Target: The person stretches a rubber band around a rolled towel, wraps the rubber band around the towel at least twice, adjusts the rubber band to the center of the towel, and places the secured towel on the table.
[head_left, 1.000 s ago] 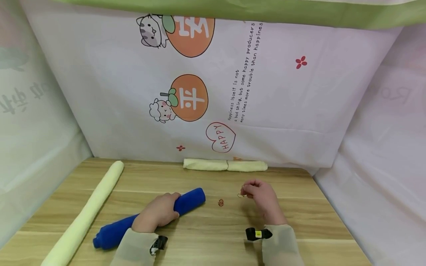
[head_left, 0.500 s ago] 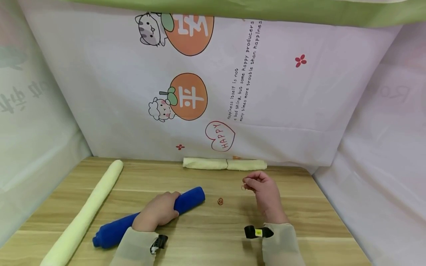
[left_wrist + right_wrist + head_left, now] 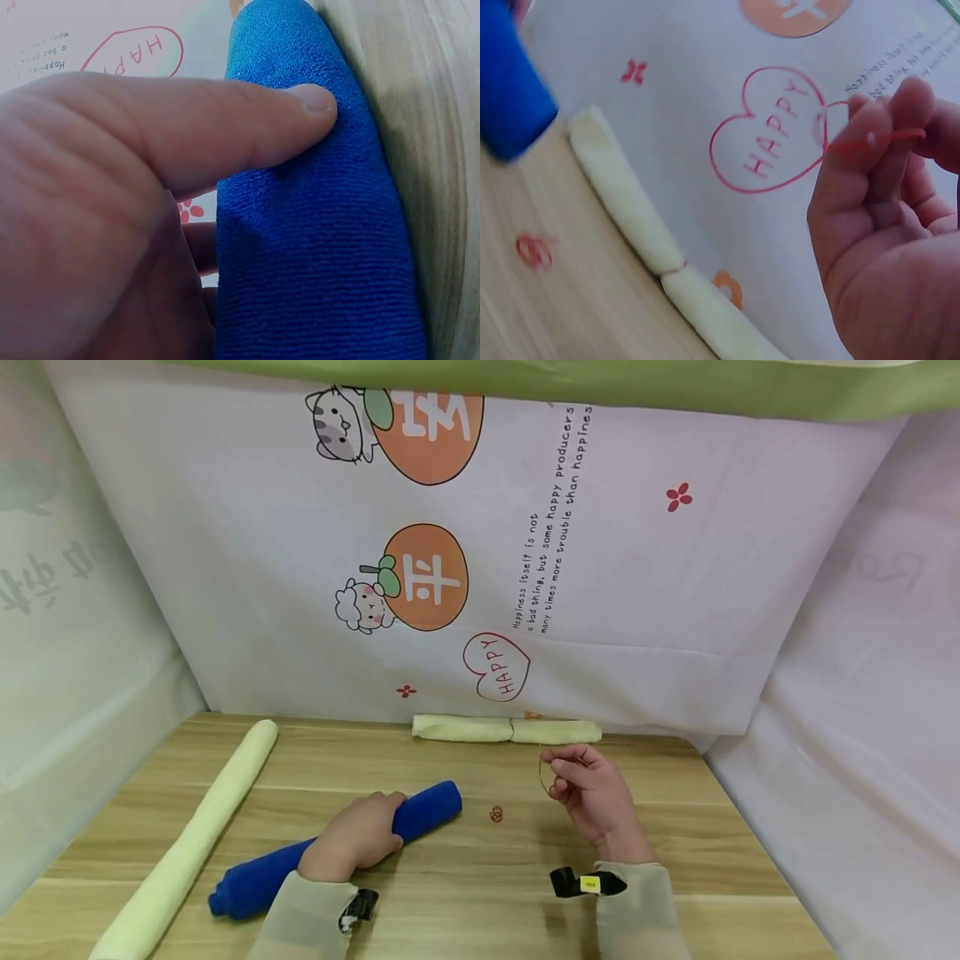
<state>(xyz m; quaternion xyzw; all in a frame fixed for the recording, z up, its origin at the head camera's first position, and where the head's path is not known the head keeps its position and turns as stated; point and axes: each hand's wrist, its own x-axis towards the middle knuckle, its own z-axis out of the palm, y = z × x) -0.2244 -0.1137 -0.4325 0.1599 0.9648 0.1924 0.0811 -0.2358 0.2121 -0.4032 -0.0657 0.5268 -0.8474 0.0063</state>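
A blue rolled towel (image 3: pixel 429 813) lies slanting across the table. My left hand (image 3: pixel 354 840) grips it around the middle; in the left wrist view the thumb (image 3: pixel 247 124) lies along the terry cloth, and the other fingers are mostly hidden behind the roll. To the right, above the table, my right hand (image 3: pixel 597 795) holds a thin reddish rubber band (image 3: pixel 900 138), drawn out into a loop between thumb and fingers. Between the hands, a small cluster of rubber bands (image 3: pixel 497 814) lies on the wood.
Against the back wall sheet lies a pale yellow rolled towel (image 3: pixel 465 728) with a band around its middle. A longer pale yellow roll (image 3: pixel 191 839) slants along the left side of the table (image 3: pixel 465 910). White printed sheets (image 3: pixel 622 568) enclose the back and sides.
My right hand has risen slightly and turned; the rubber band, earlier small and bunched at the fingertips, is now spread into a larger loop. My left hand stays on the blue towel.
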